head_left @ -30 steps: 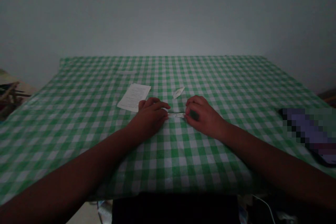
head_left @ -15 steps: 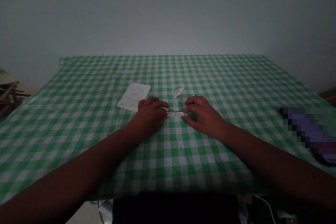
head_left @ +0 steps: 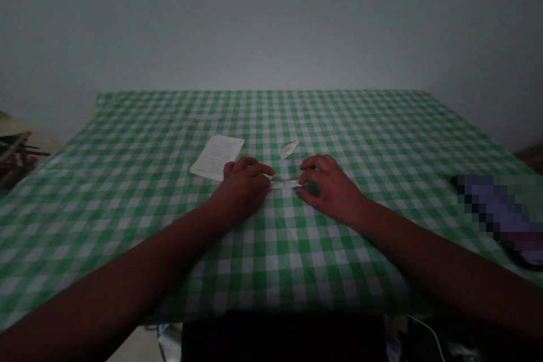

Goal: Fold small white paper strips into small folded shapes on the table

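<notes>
A narrow strip of printed white paper [head_left: 285, 184], perhaps folded or rolled, lies crosswise between my hands, low over the tablecloth. My left hand [head_left: 246, 184] pinches its left end, and my right hand [head_left: 324, 184] pinches its right end between thumb and fingers. Both ends are hidden by the fingertips. Just beyond my left hand lies a stack of printed sheets [head_left: 217, 156], its near right corner partly covered by that hand. A small folded piece of white paper [head_left: 289, 149] rests on the cloth beyond the strip.
A green and white checked tablecloth [head_left: 297, 254] covers the table, which meets a pale wall [head_left: 271, 28] at the back. At the right edge lies a dark, flat object [head_left: 500, 215], blurred by pixelation. A white cable [head_left: 428, 331] hangs below the front edge.
The paper strip has turned slightly between my fingers, and the print on its visible face looks different. My hands stay in nearly the same place.
</notes>
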A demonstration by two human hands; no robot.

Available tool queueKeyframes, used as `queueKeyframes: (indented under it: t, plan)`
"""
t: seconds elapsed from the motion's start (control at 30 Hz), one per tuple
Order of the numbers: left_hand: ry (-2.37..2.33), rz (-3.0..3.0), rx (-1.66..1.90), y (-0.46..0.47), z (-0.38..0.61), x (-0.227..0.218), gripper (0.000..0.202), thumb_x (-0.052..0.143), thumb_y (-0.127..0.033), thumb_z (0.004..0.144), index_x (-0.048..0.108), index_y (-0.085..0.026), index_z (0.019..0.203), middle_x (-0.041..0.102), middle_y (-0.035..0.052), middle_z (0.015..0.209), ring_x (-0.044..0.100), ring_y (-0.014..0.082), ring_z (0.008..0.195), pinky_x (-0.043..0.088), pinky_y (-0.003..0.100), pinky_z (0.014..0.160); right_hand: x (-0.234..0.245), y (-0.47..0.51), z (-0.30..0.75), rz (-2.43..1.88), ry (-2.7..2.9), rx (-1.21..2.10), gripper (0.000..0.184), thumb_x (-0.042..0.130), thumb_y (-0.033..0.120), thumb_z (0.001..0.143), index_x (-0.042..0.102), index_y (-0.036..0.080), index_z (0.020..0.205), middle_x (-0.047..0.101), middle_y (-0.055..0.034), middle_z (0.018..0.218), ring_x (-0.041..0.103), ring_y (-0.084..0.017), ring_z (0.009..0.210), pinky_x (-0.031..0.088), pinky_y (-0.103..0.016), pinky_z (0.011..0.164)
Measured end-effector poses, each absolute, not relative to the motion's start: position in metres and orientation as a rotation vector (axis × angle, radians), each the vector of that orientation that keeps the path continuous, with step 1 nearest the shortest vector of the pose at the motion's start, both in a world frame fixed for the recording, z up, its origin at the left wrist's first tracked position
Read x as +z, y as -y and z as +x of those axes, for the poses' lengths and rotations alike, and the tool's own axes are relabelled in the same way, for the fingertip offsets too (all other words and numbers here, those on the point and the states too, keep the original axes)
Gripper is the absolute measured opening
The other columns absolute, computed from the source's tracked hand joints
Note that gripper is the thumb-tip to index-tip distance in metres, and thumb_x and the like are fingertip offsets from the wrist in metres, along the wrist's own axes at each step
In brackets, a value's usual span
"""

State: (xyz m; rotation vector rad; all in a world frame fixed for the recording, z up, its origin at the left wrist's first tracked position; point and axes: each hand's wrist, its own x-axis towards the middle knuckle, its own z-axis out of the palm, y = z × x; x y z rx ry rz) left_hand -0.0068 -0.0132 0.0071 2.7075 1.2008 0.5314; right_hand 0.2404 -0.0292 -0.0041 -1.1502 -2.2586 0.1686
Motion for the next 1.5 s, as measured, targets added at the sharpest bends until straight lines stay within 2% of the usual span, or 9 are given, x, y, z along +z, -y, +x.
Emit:
queueKeyframes:
  t: [0.2,0.4,0.63,0.9,1.07,1.23,1.5]
  plan:
    - [-1.194,2.733,0.524,0.013,-0.007,0.006,0.016,0.056,-0.025,0.093,0.071,-0.023,0.089,0.067,0.0030,0.123,0.047,0.0281,0.114,0.032,0.045,0.088,-0.007,0.027,0.241,-1.120,2.257,0.206,0.009,0.069,0.022,0.082,0.064,0.023,0.088,0.060,-0.0094,0.111,0.055,-0.027,0.106,0.048,-0.049,0.091]
    - [-1.185,2.743,0.529,0.012,-0.007,0.005,0.015,0.056,-0.024,0.093,0.071,-0.023,0.091,0.067,0.0025,0.123,0.046,0.0280,0.114,0.031,0.045,0.088,-0.008,0.024,0.240,-1.055,2.220,0.319,0.011,0.072,0.019,0.081,0.063,0.020,0.087,0.060,-0.0092,0.109,0.056,-0.024,0.107,0.047,-0.044,0.095]
    - [-1.182,2.730,0.536,0.013,-0.005,0.006,0.015,0.056,-0.023,0.093,0.070,-0.022,0.088,0.068,0.0028,0.122,0.048,0.0275,0.113,0.032,0.045,0.087,-0.009,0.020,0.241,-1.094,2.241,0.405,0.015,0.075,0.019,0.079,0.061,0.021,0.085,0.060,-0.0078,0.110,0.056,-0.023,0.108,0.044,-0.044,0.096]
    - [-1.165,2.730,0.528,0.013,-0.004,0.007,0.015,0.054,-0.023,0.094,0.069,-0.021,0.090,0.067,0.0021,0.123,0.047,0.0272,0.113,0.032,0.044,0.087,-0.009,0.017,0.241,-1.166,2.303,0.450,0.007,0.068,0.023,0.086,0.061,0.021,0.087,0.060,-0.0077,0.113,0.053,-0.024,0.110,0.042,-0.044,0.095]
    - [-1.168,2.725,0.515,0.013,-0.004,0.007,0.015,0.054,-0.023,0.094,0.069,-0.021,0.091,0.067,0.0016,0.124,0.048,0.0268,0.113,0.032,0.044,0.087,-0.011,0.015,0.241,-1.192,2.330,0.425,0.003,0.064,0.024,0.090,0.063,0.021,0.091,0.060,-0.0080,0.112,0.052,-0.024,0.108,0.042,-0.044,0.095]
    - [-1.171,2.702,0.522,0.012,-0.004,0.007,0.015,0.054,-0.023,0.094,0.069,-0.022,0.093,0.067,0.0013,0.124,0.048,0.0263,0.114,0.032,0.044,0.088,-0.011,0.014,0.241,-1.126,2.296,0.399,0.001,0.067,0.021,0.088,0.067,0.020,0.087,0.063,-0.0071,0.107,0.054,-0.023,0.103,0.042,-0.042,0.095]
    - [-1.204,2.611,0.490,0.012,-0.002,0.007,0.016,0.053,-0.022,0.094,0.069,-0.021,0.094,0.067,0.0012,0.125,0.048,0.0264,0.115,0.033,0.045,0.091,-0.010,0.016,0.239,-1.107,2.281,0.348,0.007,0.067,0.016,0.088,0.073,0.020,0.088,0.067,-0.0056,0.109,0.052,-0.023,0.107,0.038,-0.044,0.099]
